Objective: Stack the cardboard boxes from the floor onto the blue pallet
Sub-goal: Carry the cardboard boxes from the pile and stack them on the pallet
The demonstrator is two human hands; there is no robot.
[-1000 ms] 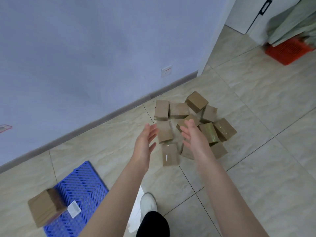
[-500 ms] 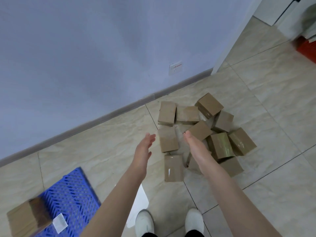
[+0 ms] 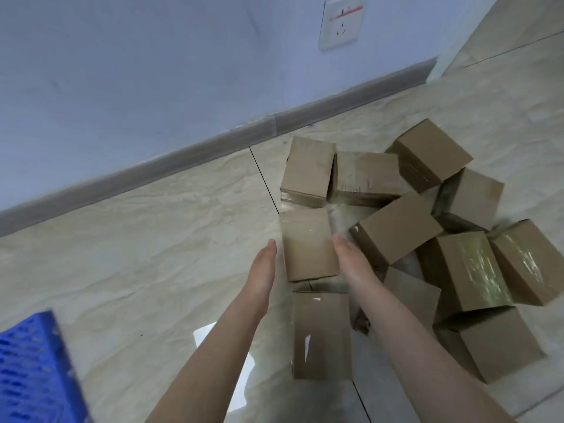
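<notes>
Several brown cardboard boxes lie in a loose heap on the tiled floor right of centre. My left hand (image 3: pixel 263 267) and my right hand (image 3: pixel 351 259) reach down with straight fingers on either side of one taped box (image 3: pixel 308 244) at the near left of the heap. Each hand is at or just beside a side face; I cannot tell whether they touch it. Another box (image 3: pixel 320 334) lies flat just below it, between my forearms. A corner of the blue pallet (image 3: pixel 30 370) shows at the bottom left.
A pale blue wall with a grey skirting board (image 3: pixel 189 151) runs close behind the heap. A white wall socket (image 3: pixel 341 22) sits above. A tilted box (image 3: pixel 396 230) leans right beside my right hand. Bare tiles stretch between the heap and the pallet.
My view has dropped much closer to the floor. Both hands moved forward and down, from above the heap to either side of the taped box. The box on the pallet has left the view.
</notes>
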